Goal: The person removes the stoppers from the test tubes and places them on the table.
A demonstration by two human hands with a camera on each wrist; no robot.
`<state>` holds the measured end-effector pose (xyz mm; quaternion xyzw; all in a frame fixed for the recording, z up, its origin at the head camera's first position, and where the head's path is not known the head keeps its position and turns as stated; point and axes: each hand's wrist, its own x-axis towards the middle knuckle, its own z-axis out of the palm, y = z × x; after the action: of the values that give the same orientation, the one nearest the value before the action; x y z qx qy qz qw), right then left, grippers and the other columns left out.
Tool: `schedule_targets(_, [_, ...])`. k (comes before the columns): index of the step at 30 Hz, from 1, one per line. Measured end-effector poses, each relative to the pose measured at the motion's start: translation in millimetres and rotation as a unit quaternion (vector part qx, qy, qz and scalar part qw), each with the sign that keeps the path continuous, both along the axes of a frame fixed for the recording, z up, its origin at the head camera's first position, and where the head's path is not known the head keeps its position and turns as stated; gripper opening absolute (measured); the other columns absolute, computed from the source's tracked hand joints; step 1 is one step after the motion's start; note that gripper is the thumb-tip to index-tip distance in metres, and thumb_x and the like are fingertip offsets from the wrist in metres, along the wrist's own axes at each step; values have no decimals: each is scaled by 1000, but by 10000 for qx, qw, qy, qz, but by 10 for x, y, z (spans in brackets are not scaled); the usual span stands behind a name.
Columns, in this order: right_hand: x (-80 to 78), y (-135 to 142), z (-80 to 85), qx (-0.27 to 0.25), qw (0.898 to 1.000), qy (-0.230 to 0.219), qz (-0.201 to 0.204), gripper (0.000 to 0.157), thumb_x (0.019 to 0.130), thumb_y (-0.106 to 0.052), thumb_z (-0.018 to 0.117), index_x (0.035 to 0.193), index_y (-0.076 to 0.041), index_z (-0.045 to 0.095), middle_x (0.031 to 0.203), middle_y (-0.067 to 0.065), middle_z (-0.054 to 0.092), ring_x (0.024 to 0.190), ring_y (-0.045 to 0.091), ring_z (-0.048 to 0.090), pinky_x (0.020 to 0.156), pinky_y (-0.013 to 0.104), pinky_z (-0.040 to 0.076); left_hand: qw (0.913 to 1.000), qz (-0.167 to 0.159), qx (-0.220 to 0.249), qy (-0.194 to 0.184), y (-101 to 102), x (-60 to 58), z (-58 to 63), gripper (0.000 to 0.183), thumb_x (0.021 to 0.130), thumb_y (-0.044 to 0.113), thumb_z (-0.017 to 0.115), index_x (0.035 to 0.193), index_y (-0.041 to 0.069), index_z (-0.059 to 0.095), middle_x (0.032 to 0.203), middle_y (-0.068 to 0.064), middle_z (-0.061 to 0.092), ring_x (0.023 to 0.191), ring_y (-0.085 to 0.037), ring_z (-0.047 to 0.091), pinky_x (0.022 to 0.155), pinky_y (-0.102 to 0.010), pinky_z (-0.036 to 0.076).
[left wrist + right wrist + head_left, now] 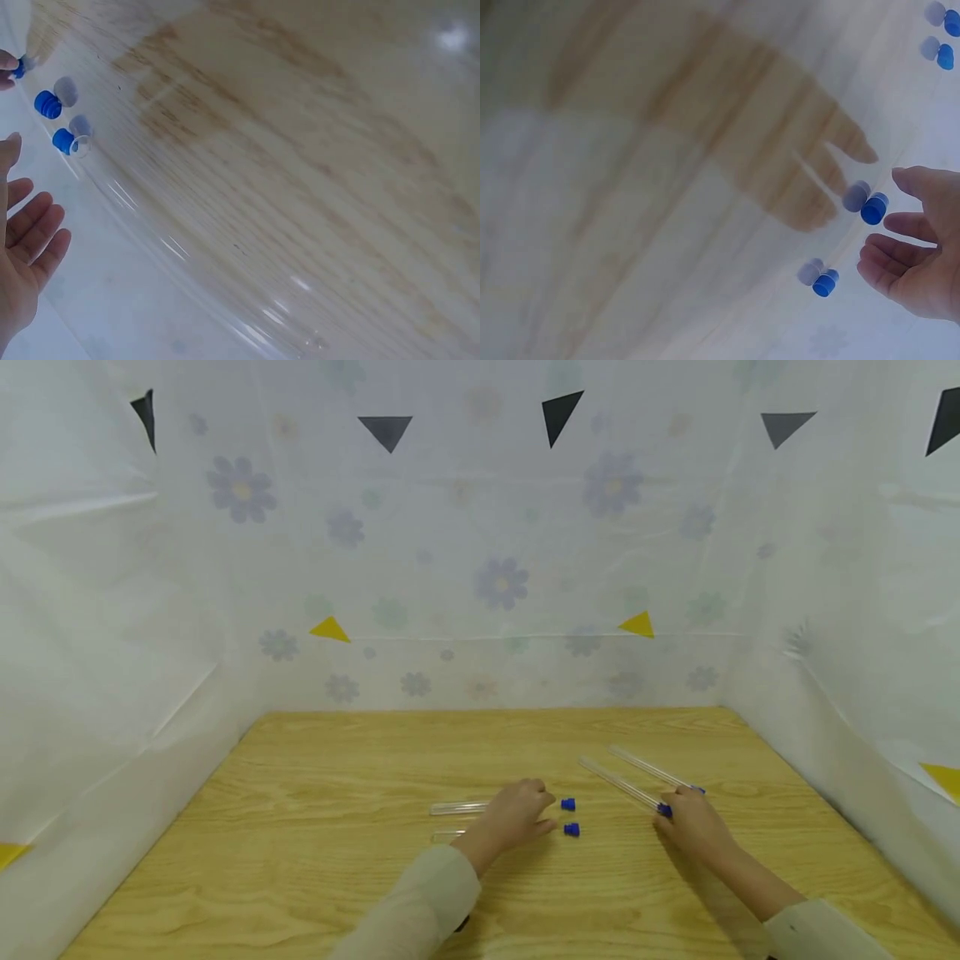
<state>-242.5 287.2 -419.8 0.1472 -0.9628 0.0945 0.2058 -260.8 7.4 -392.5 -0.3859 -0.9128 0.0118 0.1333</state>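
Two clear glass-like tubes, a rear one (459, 808) and a front one (448, 836), lie left of centre. My left hand (517, 814) is over them, fingers relaxed, hiding their right parts. Beyond its fingertips, a rear blue cap (567, 804) and a front blue cap (572, 829) line up with the tubes. My right hand (693, 827) is low at the blue-capped end of a slanting tube (618, 785). In the right wrist view, thumb and fingers stand apart around that blue cap (874, 208). Behind it lies another capped tube (648, 766).
The wood-grained table (337, 877) meets a white flowered sheet (420, 568) at the back. White sheets also hang at left and right. Black and yellow triangles mark the sheets.
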Motion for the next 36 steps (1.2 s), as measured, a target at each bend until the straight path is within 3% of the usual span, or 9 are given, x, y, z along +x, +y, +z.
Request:
schedule_targets(14, [-39, 41, -27, 55, 9994, -315, -115, 22, 75, -6, 71, 87, 11, 64, 73, 15, 57, 66, 21, 54, 53, 32, 49, 9995, 240, 66, -186, 152, 16, 40, 33, 88, 40, 61, 110, 15, 67, 104, 3, 64, 92, -9, 61, 77, -17, 51])
schedule_targets(19, [-47, 51, -21, 19, 9992, -386, -47, 12, 76, -3, 71, 75, 3, 61, 68, 9, 54, 63, 16, 48, 51, 29, 43, 9996, 268, 2, -65, 190, 0, 23, 33, 88, 42, 61, 109, 17, 67, 102, 5, 64, 90, -7, 60, 75, -14, 50])
schedule_targets(29, [-91, 85, -63, 64, 9984, -567, 31, 21, 77, -2, 69, 66, -5, 51, 64, 3, 45, 63, 14, 41, 51, 24, 32, 9996, 281, -61, -21, 274, -40, -3, 33, 88, 41, 60, 110, 16, 66, 104, 3, 64, 90, -8, 60, 76, -16, 51])
schedule_targets(36, [-97, 94, -78, 104, 9986, -524, 47, 15, 75, 3, 70, 70, -2, 56, 66, 5, 50, 64, 17, 47, 52, 28, 38, 9996, 262, -31, 27, 325, -60, -20, 32, 88, 40, 61, 108, 15, 67, 101, 2, 65, 89, -9, 61, 74, -16, 51])
